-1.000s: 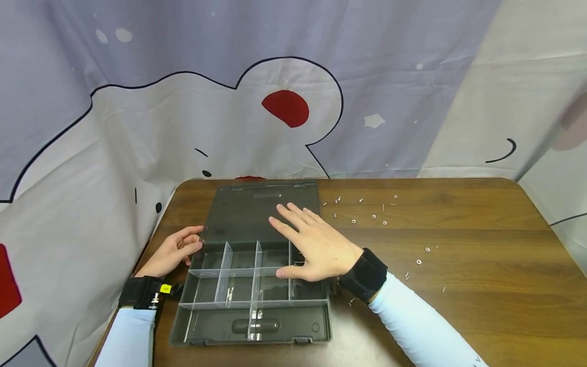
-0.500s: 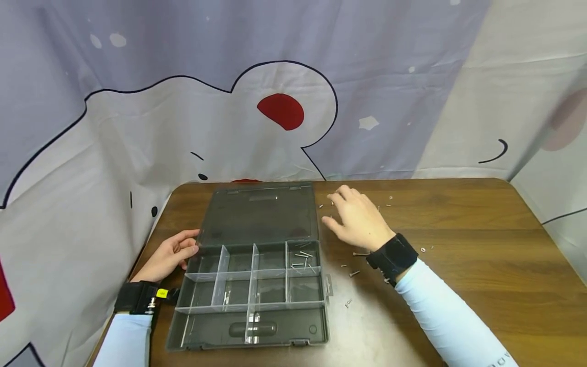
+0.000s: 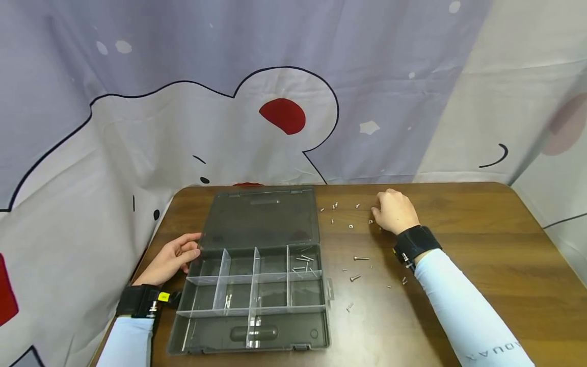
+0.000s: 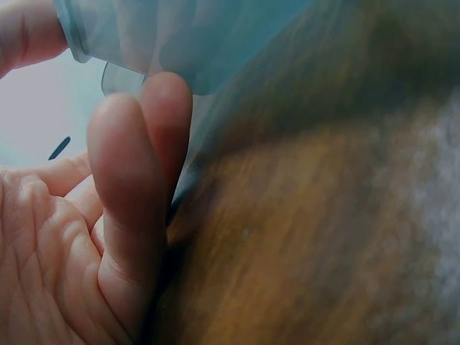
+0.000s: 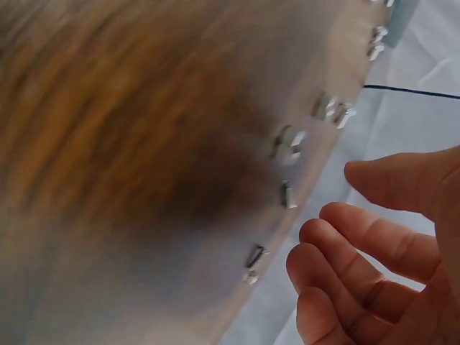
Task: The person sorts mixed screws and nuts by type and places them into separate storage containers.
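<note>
A smoky clear plastic compartment box (image 3: 275,327) lies with its lid (image 3: 259,216) folded back on the wooden table. Several screws (image 3: 302,262) are in its back right compartment. My left hand (image 3: 168,256) touches the box's left edge near the hinge, fingers loosely bent; the left wrist view shows its fingertips against the translucent plastic. My right hand (image 3: 395,211) is toward the back of the table, right of the lid. In the right wrist view, its thumb stands apart from relaxed fingers (image 5: 341,269), with nothing between them. Small nuts and screws lie close by.
Loose hardware is scattered right of the box, including a long screw (image 3: 361,258), a shorter screw (image 3: 355,278) and a nut (image 3: 350,226). A patterned curtain (image 3: 220,137) hangs along the back edge of the table (image 3: 477,239).
My right hand has moved from above the box rightward to the back of the table, uncovering the screws in the compartment. My left hand stays at the box's edge.
</note>
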Available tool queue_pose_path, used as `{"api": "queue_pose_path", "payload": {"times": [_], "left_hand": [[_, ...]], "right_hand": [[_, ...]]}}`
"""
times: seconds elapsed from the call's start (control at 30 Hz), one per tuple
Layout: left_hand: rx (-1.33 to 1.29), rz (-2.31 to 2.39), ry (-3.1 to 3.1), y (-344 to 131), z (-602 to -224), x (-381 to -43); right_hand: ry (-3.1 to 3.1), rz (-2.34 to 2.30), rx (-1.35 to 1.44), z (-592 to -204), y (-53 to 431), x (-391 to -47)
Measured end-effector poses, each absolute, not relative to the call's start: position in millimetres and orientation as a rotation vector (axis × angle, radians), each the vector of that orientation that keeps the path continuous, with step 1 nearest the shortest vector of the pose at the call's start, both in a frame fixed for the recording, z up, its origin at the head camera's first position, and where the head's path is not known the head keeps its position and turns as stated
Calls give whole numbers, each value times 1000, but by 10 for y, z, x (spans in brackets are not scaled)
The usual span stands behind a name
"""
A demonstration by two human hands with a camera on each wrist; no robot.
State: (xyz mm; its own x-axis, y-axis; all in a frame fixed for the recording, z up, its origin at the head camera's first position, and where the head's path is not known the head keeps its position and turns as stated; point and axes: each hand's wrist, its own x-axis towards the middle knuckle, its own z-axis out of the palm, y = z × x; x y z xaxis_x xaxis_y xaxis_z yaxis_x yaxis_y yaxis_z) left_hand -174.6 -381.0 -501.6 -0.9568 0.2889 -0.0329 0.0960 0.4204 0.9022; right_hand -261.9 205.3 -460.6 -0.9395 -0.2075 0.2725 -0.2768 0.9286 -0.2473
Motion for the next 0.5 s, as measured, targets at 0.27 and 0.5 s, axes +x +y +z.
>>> {"api": "queue_pose_path", "payload": {"times": [0.27,0.5], "left_hand": [[342,1558,2491,-3796,-5005,-1760],[346,1544,2504,-3812,-5011,-1738]], "right_hand": [[-2894,451,336,-4643,2106,-2661],[-2935,534,257,-4629,2088,-2689]]}}
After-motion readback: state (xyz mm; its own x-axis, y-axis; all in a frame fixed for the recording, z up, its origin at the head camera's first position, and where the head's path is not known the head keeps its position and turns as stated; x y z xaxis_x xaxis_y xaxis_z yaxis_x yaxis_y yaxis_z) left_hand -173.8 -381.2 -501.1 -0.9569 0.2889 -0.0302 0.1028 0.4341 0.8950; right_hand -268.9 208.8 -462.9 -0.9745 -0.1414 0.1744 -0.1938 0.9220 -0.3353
